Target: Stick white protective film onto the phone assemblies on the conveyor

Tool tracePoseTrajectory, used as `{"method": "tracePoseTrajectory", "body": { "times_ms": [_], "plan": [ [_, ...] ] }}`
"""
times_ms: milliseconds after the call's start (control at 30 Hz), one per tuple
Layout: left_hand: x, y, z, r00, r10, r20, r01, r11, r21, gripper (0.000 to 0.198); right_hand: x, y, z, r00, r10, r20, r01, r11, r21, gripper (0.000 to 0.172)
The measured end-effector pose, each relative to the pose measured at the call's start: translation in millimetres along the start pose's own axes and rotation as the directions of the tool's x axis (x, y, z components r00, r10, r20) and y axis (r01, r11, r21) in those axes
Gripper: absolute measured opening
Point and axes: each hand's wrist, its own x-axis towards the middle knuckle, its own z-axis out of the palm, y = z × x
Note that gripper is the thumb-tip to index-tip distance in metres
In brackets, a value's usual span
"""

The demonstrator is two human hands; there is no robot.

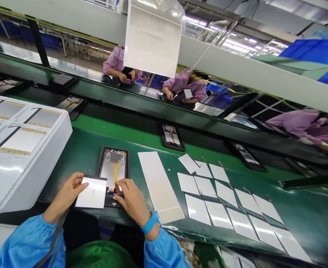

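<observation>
The left hand point(66, 193) has its fingers drawn narrow at the edge of a white sheet point(91, 192), though whether they pinch it cannot be told. The right hand point(133, 201) has its fingertips point(119, 185) on the lower end of an open phone housing point(106, 167), its circuit board and orange flex cable lying bare. Rows of unused white sheets point(231, 214) lie at 3 o'clock; a stacked white tray point(26, 186) sits at 9 o'clock.

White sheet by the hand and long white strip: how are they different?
The white sheet is short and almost square; the long white strip is much longer and narrow. The sheet lies on the black phone frame, touched by the left hand; the strip lies on the green belt. Both are flat and white.
</observation>
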Motion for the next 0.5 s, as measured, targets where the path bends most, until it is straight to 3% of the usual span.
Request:
{"method": "tracePoseTrajectory", "body": {
  "times_ms": [100, 333, 400, 500],
  "plan": [
    [5.7, -0.1, -0.7, 1.000, 0.001, 0.001, -0.001, 1.000, 0.019, 0.049, 2.4, 3.4, 4.3, 1.000, -0.018, 0.011, 0.018, 1.000, -0.001, 0.026],
    [21.4, -2.6, 1.4, 0.999, 0.026, 0.044, -0.028, 0.998, 0.048, 0.055, 3.6, -2.1, 6.7, 0.999, -0.037, -0.030, 0.037, 0.999, 0.001, 0.026],
    [19.6, -2.9, -2.3, 1.000, 0.008, 0.025, -0.009, 0.999, 0.041, 0.059, -5.3, 5.8, -1.5, 0.998, -0.004, -0.059, 0.007, 0.998, 0.056, 0.021],
    [13.1, -2.9, -14.1, 0.998, -0.056, -0.037, 0.056, 0.998, -0.009, 0.068, -25.8, 38.7, -24.5, 0.976, 0.138, -0.168, -0.124, 0.988, 0.096, 0.020]
  ]
}}
